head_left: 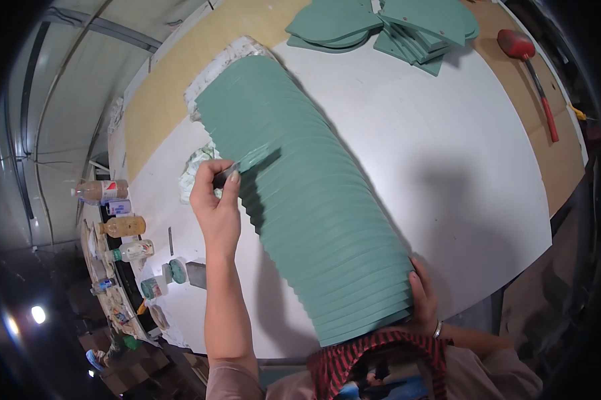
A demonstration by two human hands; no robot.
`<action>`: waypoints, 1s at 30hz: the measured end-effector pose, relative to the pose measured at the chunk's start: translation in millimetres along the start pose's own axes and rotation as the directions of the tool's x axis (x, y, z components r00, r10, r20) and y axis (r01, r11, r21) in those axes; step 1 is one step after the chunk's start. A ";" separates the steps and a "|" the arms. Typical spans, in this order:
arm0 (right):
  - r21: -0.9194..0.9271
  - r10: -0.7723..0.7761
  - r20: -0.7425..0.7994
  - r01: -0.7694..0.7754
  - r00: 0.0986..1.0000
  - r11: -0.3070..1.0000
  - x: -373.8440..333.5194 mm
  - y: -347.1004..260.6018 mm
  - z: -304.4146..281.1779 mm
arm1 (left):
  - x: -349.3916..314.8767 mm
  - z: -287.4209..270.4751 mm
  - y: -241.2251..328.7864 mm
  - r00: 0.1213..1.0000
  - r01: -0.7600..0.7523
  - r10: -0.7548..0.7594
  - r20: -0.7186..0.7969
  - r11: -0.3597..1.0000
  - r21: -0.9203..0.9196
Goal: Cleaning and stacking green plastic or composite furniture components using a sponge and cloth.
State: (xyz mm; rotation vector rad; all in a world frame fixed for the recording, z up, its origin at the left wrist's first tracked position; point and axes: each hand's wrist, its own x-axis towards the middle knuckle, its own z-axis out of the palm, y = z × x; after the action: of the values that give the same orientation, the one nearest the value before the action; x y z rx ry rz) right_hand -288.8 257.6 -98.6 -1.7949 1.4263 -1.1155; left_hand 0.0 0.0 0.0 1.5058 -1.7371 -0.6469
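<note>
Live over the green stack [314, 200] with both hands!
Opening left of the stack with bottles [122, 227], then a crumpled pale bundle [191, 171] just beside it. Into the left hand [217, 207], pinching a flat tool [255, 159] between thumb and fingers, over the stack's left side (touching or just above, can't tell!). On to the stack, slantwise across the white tabletop [447, 133]. Right of its far end to green panels [420, 20]. Down to the right hand [426, 297], cupped at the stack's near right corner, too hidden to tell how tightly. Then, well right of it, to a red-headed mallet [518, 45].
</note>
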 end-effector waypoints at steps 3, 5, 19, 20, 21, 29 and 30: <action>-0.025 -0.008 -0.014 0.008 1.000 1.000 -0.1 0.0 1.4 | -10.3 -10.5 -10.8 0.989 0.116 -0.126 -0.082 0.986 -0.121; -0.035 0.000 -0.020 -0.001 1.000 0.999 1.7 -1.3 1.1 | -15.7 -19.6 -20.6 0.971 0.170 -0.197 -0.139 0.967 -0.188; -0.117 -0.030 -0.019 0.027 0.999 0.993 -3.1 1.8 5.4 | -29.1 -27.3 -42.4 0.940 0.178 -0.255 -0.226 0.933 -0.314; -0.117 -0.022 -0.019 0.019 1.000 0.993 -3.3 1.9 5.7 | -29.5 -27.3 -43.3 0.938 0.172 -0.254 -0.236 0.932 -0.320; -0.116 -0.024 -0.017 0.022 1.000 0.993 -3.3 1.8 5.7 | -30.1 -27.1 -43.9 0.936 0.167 -0.254 -0.244 0.930 -0.328; -0.179 -0.044 -0.010 0.041 0.999 0.983 -1.4 -1.2 4.7 | -36.2 -32.2 -49.1 0.913 0.178 -0.293 -0.286 0.913 -0.366; -0.177 -0.046 -0.004 0.045 0.999 0.983 -1.1 -0.8 5.2 | -37.2 -33.0 -49.8 0.906 0.180 -0.300 -0.297 0.911 -0.371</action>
State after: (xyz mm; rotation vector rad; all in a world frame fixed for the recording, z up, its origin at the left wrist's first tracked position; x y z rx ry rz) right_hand -283.9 258.6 -100.7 -1.9562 1.5384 -1.0479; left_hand 58.0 30.1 -26.1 1.4970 -1.1145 -0.7120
